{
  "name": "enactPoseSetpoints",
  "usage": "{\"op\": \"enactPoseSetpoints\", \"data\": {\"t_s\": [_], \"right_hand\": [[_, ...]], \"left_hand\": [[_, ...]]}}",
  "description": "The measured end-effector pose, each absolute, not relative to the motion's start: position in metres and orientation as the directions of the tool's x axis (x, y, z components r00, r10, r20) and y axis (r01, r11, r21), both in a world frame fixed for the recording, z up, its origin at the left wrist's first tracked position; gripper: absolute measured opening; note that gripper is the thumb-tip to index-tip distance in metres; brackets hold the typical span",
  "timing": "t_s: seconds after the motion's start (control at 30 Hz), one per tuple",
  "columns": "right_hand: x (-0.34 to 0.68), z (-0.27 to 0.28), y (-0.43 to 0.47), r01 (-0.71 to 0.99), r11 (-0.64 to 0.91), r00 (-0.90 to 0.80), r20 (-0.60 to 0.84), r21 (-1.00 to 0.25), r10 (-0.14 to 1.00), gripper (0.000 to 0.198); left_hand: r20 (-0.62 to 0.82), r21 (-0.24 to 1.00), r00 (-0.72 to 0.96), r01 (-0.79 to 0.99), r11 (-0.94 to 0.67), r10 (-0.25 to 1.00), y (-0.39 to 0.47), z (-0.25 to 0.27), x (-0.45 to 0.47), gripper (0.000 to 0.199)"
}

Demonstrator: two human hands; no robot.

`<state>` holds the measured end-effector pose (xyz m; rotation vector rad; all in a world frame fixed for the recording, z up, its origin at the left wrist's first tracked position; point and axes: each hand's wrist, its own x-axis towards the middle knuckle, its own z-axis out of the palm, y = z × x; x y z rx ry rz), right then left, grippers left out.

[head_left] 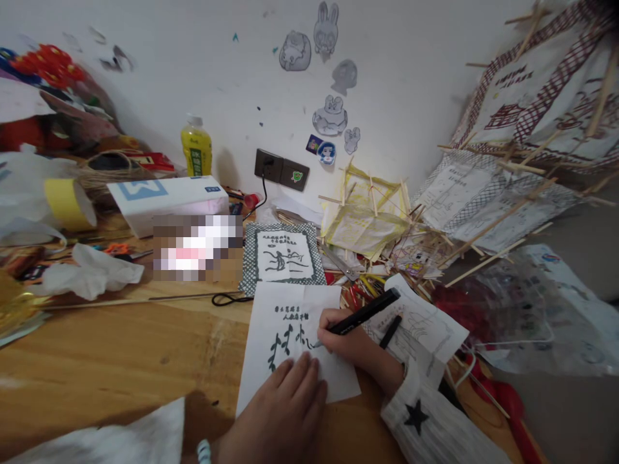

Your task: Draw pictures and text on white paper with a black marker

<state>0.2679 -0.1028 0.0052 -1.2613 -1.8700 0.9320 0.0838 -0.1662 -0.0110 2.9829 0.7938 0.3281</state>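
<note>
Left hand [285,403] hides part of the paper [294,343] — lettering [291,312] hard to read.

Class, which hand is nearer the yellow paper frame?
Right: the right hand, holding a marker, is in front of the yellow paper frame; the left hand lies farther off, on the sheet.

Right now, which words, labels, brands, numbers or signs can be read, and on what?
"冰", apparently: yellow bottle; characters below are blurred.
"M"- or "W"-like logo: white box; its dark-blue label is too small.
Black marker: lettering too small.
Drawing sheet, bordered sheet, upper-right paper: characters too small to read surely.
Numbers: none readable.
</note>
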Motion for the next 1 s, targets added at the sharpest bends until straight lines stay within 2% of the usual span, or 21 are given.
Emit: {"op": "enactPoseSetpoints", "data": {"t_s": [0.27, 0.57, 1.0], "right_hand": [[0.2695, 0.0063, -0.1035, 0.439, 0.216, -0.243, 0.116, -0.872, 0.963, 0.020], [0.2697, 0.0029, -0.1033, 0.474, 0.298, -0.288, 0.174, -0.828, 0.942, 0.020], [0.2723, -0.0016, -0.1021, 0.451, 0.259, -0.286, 0.137, -0.854, 0.948, 0.014]], "left_hand": [[0.191, 0.081, 0.847, 0.490, -0.868, 0.496, -0.1684, -0.0099, 0.0850, 0.036], [0.178, 0.079, 0.851, 0.489, -0.869, 0.495, -0.1678, -0.0063, 0.0839, 0.037], [0.193, 0.075, 0.842, 0.500, -0.863, 0.504, -0.1697, -0.0059, 0.0839, 0.037]]}}
